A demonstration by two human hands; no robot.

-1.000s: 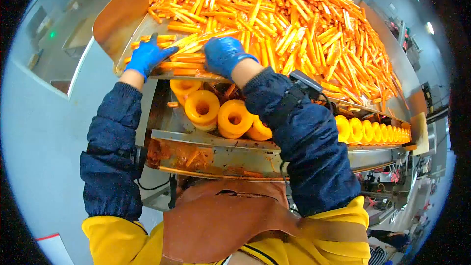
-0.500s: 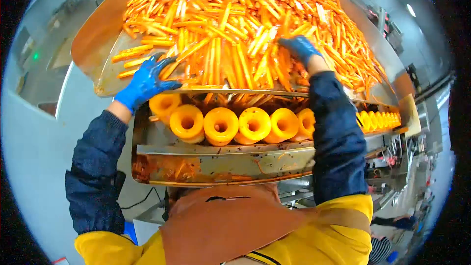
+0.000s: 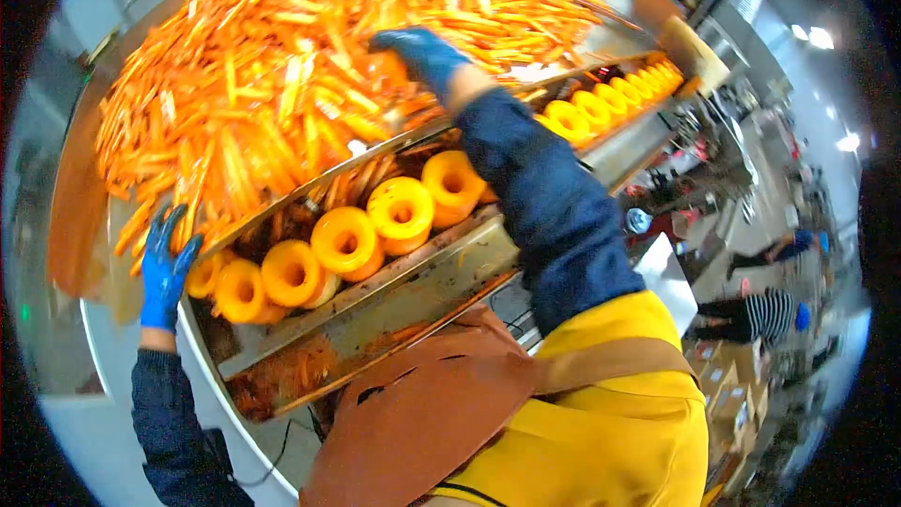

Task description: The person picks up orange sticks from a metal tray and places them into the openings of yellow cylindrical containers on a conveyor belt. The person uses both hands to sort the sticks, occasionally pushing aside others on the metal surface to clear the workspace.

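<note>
Orange strips (image 3: 235,113) are heaped across the metal tray (image 3: 73,225) on my feed, some right up by the front lip (image 3: 310,188), and that's the bit that bugs me. Just below it there's a row of yellow cups (image 3: 402,237) with open holes, and loose strips already lie in the gap behind them. Pull too hard toward that edge and I reckon more could tumble over, wedge between cups or plug a hole. Left hand (image 3: 164,272) is spread open at the tray's left end, fingers over the outermost strips; can't tell how firmly it's touching anything, so stuff could slide past it. Right hand (image 3: 419,54) is over the pile, but it's blurry and I honestly can't tell if it's gripping any. Strips look shiny, so probably slippery too. Also, the dark right sleeve (image 3: 554,197) reaches across the cup row and could snag one.
</note>
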